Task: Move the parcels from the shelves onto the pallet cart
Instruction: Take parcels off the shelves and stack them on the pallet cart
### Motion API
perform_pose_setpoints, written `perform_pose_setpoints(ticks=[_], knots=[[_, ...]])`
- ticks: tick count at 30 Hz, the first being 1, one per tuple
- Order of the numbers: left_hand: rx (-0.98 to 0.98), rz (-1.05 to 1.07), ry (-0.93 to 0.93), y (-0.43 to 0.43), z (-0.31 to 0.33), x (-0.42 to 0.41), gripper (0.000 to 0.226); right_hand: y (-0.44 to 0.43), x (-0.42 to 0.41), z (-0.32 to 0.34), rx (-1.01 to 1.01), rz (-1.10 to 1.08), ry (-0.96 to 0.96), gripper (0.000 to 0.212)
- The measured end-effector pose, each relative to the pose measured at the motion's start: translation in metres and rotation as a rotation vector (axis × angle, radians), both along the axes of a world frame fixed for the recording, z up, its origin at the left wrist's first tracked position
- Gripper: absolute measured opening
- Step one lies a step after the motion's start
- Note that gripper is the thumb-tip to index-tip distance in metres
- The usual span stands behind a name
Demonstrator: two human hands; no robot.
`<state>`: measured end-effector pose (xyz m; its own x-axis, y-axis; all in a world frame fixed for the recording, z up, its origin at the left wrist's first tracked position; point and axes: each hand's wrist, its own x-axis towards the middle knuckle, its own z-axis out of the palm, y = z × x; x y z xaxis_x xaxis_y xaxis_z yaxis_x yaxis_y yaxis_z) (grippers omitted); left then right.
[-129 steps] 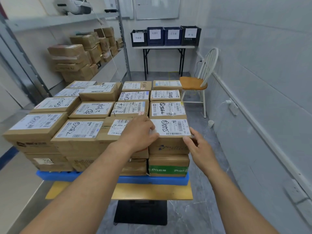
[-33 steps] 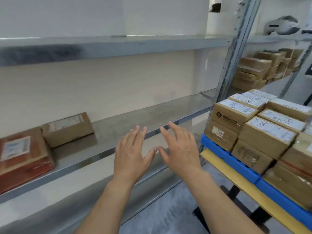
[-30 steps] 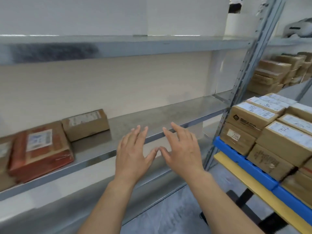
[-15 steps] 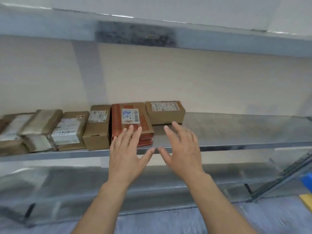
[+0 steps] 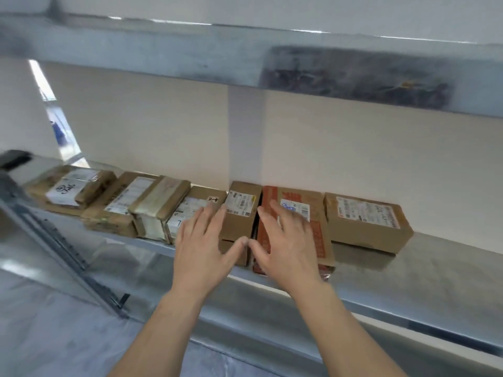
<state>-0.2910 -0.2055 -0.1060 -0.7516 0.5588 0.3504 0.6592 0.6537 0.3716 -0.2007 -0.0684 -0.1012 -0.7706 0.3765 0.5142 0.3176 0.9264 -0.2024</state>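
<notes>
Several cardboard parcels stand in a row on the metal shelf (image 5: 424, 270). My left hand (image 5: 202, 247) is spread flat, fingers straight, over a labelled brown parcel (image 5: 190, 206) and the narrow brown parcel (image 5: 242, 210) beside it. My right hand (image 5: 285, 246) is spread flat over the red-printed parcel (image 5: 317, 232); whether the hands touch the parcels is unclear. The two thumb tips nearly meet. Neither hand grips anything. A brown parcel (image 5: 367, 221) lies to the right of the red one. The pallet cart is out of view.
More parcels fill the shelf's left part, among them a taped parcel (image 5: 159, 205) and a flat labelled one (image 5: 70, 186). An upper shelf (image 5: 245, 58) hangs overhead. A slanted metal upright (image 5: 62, 251) stands at the lower left. Bare shelf lies right of the parcels.
My view has swung away from the cart to the shelf's parcel row. Both hands have reached forward and now hover over the parcels, closer than half a second ago.
</notes>
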Motion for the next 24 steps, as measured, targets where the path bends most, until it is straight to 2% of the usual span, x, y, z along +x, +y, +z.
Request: perform_pose_setpoints(ticks=[10,16,24], knots=[[-0.030,0.126,0.008,-0.046,-0.001,-0.064,0.077,-0.028,-0.084,0.002,-0.025,0.124,-0.080,0.054],[-0.004,0.085,0.022,-0.096,0.005,-0.135,0.079,-0.086,-0.148,0.012,-0.003,0.121,-0.090,0.053],[-0.001,0.070,-0.015,-0.212,0.005,-0.249,0.085,-0.194,-0.249,0.018,-0.051,0.040,-0.131,0.047]])
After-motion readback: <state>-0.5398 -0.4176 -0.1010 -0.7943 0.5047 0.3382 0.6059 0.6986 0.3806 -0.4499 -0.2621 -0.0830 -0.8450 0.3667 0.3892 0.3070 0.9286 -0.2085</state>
